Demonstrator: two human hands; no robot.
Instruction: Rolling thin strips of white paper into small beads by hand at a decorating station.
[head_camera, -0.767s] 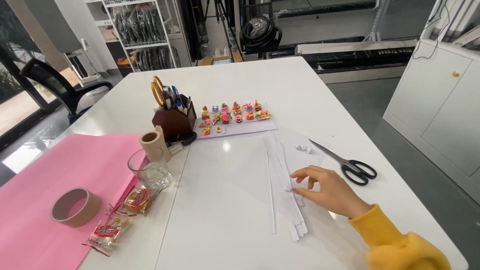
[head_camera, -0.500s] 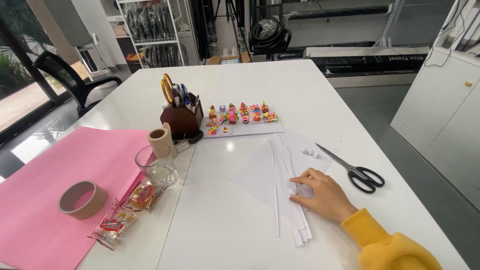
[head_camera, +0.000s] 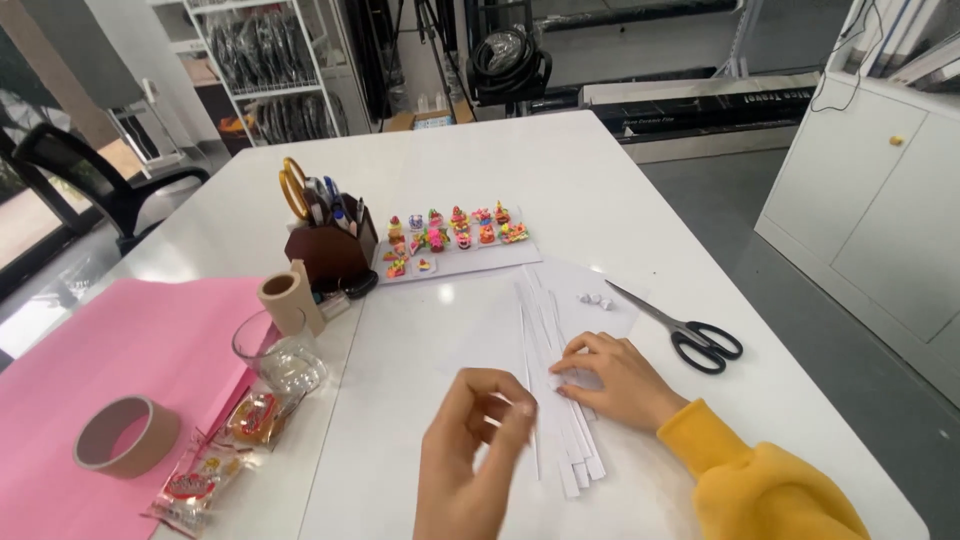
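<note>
On the white table (head_camera: 520, 170) lies a bundle of long white paper strips (head_camera: 548, 330) on a white sheet. My right hand (head_camera: 612, 378), in a yellow sleeve, rests flat on the strips with fingertips pressing them down. My left hand (head_camera: 470, 460) is raised just left of the strips, its fingers curled and pinched together near one strip's edge; whether it grips a strip is unclear. Black-handled scissors (head_camera: 690, 332) lie shut to the right of the strips. Two tiny folded paper bits (head_camera: 598, 300) sit near the scissor blades.
A brown pen holder (head_camera: 330, 250) with yellow scissors, a card of small colourful figures (head_camera: 455, 240), a tape roll (head_camera: 290, 300), a glass (head_camera: 275, 355), a pink sheet (head_camera: 130, 370) with a wider tape ring (head_camera: 125, 435), and candy wrappers (head_camera: 215, 455) lie left. A chair and shelves stand behind.
My left hand has come up into view beside the strips. My right hand has stayed on the strips. The view has shifted closer and slightly right.
</note>
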